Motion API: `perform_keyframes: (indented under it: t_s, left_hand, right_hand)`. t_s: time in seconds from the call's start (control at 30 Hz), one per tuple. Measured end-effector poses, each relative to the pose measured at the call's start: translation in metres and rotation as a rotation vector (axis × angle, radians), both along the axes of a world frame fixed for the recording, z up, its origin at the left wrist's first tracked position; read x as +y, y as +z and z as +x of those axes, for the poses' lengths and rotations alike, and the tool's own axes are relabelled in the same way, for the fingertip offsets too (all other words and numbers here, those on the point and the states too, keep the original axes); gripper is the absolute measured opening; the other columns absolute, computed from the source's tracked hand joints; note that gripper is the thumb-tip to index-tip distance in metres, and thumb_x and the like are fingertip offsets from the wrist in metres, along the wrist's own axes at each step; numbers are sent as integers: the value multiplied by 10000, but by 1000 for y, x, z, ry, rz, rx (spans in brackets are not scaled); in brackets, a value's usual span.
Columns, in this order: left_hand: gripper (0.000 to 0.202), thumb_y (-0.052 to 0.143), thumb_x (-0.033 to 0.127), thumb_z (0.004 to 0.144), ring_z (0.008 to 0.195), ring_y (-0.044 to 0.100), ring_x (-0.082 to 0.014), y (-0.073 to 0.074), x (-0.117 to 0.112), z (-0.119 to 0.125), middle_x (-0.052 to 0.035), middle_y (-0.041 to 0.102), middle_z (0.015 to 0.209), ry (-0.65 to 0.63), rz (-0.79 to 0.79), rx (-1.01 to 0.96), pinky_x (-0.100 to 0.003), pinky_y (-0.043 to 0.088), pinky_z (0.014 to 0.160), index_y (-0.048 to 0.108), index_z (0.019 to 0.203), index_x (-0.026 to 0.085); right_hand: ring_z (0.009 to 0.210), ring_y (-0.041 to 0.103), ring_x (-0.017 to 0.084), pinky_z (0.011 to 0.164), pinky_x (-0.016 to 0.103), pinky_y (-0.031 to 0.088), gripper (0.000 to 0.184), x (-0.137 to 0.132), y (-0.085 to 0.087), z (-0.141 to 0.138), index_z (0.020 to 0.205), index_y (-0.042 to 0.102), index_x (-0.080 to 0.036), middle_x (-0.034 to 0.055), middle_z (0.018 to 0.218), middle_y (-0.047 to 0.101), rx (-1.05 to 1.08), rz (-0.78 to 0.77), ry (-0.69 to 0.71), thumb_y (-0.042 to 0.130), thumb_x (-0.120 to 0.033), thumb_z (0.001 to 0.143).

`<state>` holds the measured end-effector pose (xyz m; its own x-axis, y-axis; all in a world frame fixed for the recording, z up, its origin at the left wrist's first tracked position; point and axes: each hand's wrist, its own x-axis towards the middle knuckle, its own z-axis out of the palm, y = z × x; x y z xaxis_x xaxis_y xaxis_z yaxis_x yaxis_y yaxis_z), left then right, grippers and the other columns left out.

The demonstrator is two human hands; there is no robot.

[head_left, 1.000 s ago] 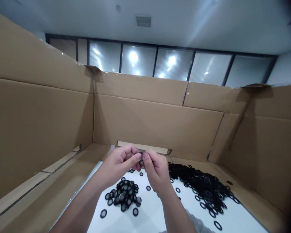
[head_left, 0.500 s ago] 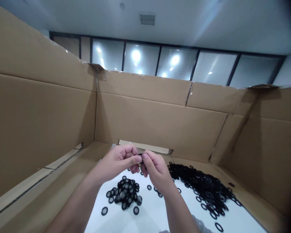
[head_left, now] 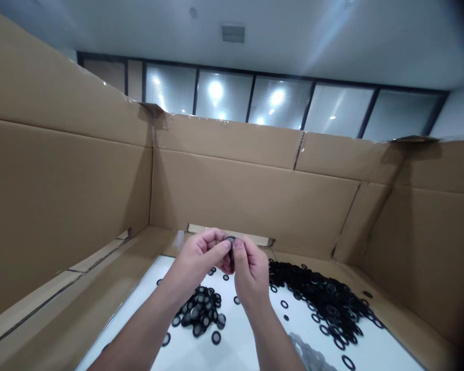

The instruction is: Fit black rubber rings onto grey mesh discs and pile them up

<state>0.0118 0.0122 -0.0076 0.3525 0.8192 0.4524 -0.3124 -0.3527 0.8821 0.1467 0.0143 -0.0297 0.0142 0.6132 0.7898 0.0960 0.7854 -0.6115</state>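
A small black ring [head_left: 231,239] is pinched between the fingertips of both hands above the white board [head_left: 239,340]. My left hand [head_left: 201,253] closes on its left side, thumb and fingers pressed together. From the right, my right hand [head_left: 252,268] grips it with thumb and bent fingers. Whether a disc sits inside the ring is hard to see. Below my left forearm lies a heap of black rings with grey centres [head_left: 203,309]. Open black rings form a larger pile [head_left: 328,299] on the right.
Tall cardboard walls [head_left: 232,190] enclose the board at the back and sides. Translucent grey discs [head_left: 309,355] lie near the front, beside my right forearm. A few loose rings [head_left: 284,304] are scattered between the heaps. A cardboard strip [head_left: 255,239] runs along the back wall.
The ring between my fingertips has been tipped up and raised slightly. My right forearm has shifted left, showing more grey discs. The view has moved a little.
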Motion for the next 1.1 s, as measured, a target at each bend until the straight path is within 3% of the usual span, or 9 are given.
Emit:
perform_keyframes:
  t_s: [0.23, 0.37, 0.6, 0.67, 0.87, 1.1]
  left_hand:
    - [191, 658, 250, 907, 663, 586, -108, 10, -4, -26, 25, 600, 666, -21, 1, 371, -217, 449, 616, 571, 762, 161]
    - [191, 632, 311, 931, 734, 621, -130, 11, -7, -19, 8, 610, 757, -4, -28, 330, -251, 515, 677, 587, 823, 160]
    - [257, 624, 404, 945, 727, 644, -145, 2, -10, 8, -28, 655, 818, -16, 2, 80, -278, 564, 681, 620, 993, 151]
    - [250, 630, 397, 944, 702, 634, -137, 2, -9, 8, -21, 648, 778, -25, 5, 68, -263, 554, 668, 627, 956, 147]
    - [216, 631, 339, 951, 678, 630, -117, 11, -7, -13, -3, 640, 728, -117, 26, 181, -243, 531, 678, 644, 864, 141]
    - [174, 648, 319, 936, 722, 679, -131, 12, -5, -25, -13, 706, 736, -150, -44, 283, -256, 540, 728, 639, 861, 162]
  right_hand:
    - [530, 410, 96, 515, 221, 306, 335, -3, 17, 28, 681, 485, -195, -56, 574, 471, -457, -9, 44, 523, -309, 993]
    - [518, 424, 98, 509, 216, 324, 318, -2, 13, 22, 690, 480, -201, -60, 562, 469, -337, -22, 44, 493, -286, 997]
    - [463, 389, 111, 455, 226, 331, 373, -2, -3, -1, 692, 426, -225, -64, 520, 424, 97, -22, -200, 448, -383, 1029]
    - [459, 397, 113, 458, 230, 334, 388, -2, -1, 3, 682, 408, -227, -60, 514, 435, 52, 1, -182, 435, -382, 1037]
    - [481, 425, 107, 504, 238, 345, 419, 0, 12, 26, 651, 425, -212, -48, 531, 466, -324, 42, 87, 396, -342, 1049]
    - [508, 409, 117, 518, 252, 331, 407, 3, 5, 23, 645, 412, -213, -41, 555, 441, -329, 57, 40, 409, -346, 1030]
